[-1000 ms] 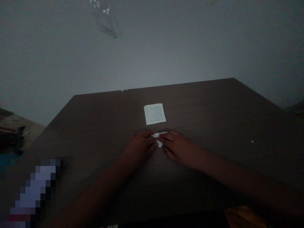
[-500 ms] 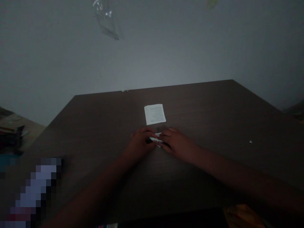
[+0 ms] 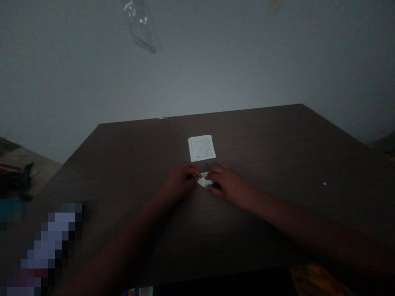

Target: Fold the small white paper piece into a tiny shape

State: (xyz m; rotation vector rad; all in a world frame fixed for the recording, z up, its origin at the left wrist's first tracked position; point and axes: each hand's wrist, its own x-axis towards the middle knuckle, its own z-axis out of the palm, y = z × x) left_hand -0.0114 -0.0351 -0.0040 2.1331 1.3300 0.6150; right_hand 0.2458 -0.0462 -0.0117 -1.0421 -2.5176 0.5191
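Note:
A small folded white paper piece (image 3: 203, 181) lies on the dark wooden table (image 3: 277, 139), pinched between both of my hands. My left hand (image 3: 180, 184) grips its left end with curled fingers. My right hand (image 3: 226, 184) presses and pinches its right end, fingers closed together. Just beyond my hands lies a square stack of white printed paper (image 3: 201, 148), flat on the table and untouched.
A tiny white scrap (image 3: 324, 183) sits on the table to the right. A clear plastic piece (image 3: 138, 24) hangs on the grey wall behind. A blurred-out object (image 3: 46, 246) lies at the near left. Cluttered dark items (image 3: 15, 176) rest on a surface at far left.
My hands have drawn closer together over the small paper and curled more tightly around it. The paper shows less between the fingers than a second ago.

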